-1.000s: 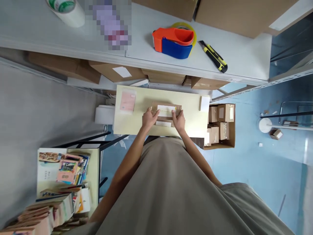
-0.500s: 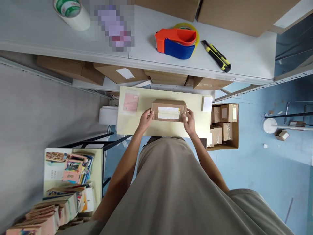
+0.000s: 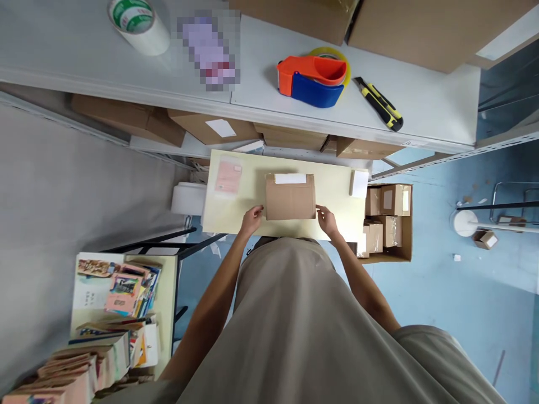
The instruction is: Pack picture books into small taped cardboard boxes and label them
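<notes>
A brown cardboard box (image 3: 290, 202) rests on the pale yellow table, its plain side facing up. A white label strip (image 3: 290, 178) shows along its far side. At the box's left end is my left hand (image 3: 251, 219), its loosely bent fingers just short of the cardboard. My right hand (image 3: 327, 220) is at the opposite end, fingers loosely bent, fingertips very close to the edge. Whether those fingertips touch the box, I cannot tell. Neither hand is wrapped around it.
On the table (image 3: 242, 227) lie a pink sheet (image 3: 229, 177) and a white pad (image 3: 359, 184). The shelf above holds a tape dispenser (image 3: 314, 81), a cutter knife (image 3: 380, 105) and a tape roll (image 3: 141, 28). A carton (image 3: 406, 235) of small boxes stands right; books (image 3: 105, 356) lie lower left.
The box has turned so its labelled face points away and a plain face is up; it looks lower. Both hands have loosened from its ends and shifted slightly toward me.
</notes>
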Demonstrator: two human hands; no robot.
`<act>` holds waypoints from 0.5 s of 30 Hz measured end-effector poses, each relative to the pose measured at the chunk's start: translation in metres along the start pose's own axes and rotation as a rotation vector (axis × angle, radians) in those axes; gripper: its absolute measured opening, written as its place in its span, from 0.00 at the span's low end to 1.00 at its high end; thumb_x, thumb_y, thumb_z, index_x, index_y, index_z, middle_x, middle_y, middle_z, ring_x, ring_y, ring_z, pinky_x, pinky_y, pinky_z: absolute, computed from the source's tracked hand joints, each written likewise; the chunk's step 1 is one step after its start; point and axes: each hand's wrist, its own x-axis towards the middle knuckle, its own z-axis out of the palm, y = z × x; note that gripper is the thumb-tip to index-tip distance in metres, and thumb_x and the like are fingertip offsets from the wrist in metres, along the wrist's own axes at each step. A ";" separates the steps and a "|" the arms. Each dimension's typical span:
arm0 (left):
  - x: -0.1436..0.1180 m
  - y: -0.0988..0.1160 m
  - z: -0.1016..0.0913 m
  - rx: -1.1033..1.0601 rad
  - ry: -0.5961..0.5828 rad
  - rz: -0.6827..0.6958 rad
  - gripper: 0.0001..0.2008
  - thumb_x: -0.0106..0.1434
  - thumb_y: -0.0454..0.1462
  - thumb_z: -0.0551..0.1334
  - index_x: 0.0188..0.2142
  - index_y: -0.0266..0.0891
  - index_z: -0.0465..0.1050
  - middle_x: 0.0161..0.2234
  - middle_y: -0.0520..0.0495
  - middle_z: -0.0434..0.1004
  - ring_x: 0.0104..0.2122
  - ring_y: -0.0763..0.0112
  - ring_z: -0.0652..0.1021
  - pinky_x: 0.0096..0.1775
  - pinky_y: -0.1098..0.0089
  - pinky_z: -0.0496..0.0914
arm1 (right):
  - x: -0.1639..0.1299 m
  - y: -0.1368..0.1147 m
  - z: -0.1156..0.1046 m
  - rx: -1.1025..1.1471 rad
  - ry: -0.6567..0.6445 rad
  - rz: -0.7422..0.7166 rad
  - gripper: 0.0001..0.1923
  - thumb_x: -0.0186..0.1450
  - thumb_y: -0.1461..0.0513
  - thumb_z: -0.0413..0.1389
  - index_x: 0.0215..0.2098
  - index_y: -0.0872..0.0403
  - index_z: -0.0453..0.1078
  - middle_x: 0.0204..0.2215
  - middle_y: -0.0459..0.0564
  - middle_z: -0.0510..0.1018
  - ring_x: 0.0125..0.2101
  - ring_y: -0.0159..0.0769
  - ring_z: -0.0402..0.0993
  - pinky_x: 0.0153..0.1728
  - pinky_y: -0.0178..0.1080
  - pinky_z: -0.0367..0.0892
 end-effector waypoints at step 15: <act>0.006 0.092 -0.024 -0.250 0.205 0.222 0.36 0.79 0.67 0.55 0.58 0.40 0.82 0.59 0.34 0.87 0.60 0.50 0.85 0.64 0.53 0.81 | 0.011 -0.093 -0.016 0.530 0.117 0.033 0.48 0.73 0.25 0.51 0.62 0.55 0.80 0.66 0.68 0.83 0.62 0.57 0.86 0.63 0.57 0.83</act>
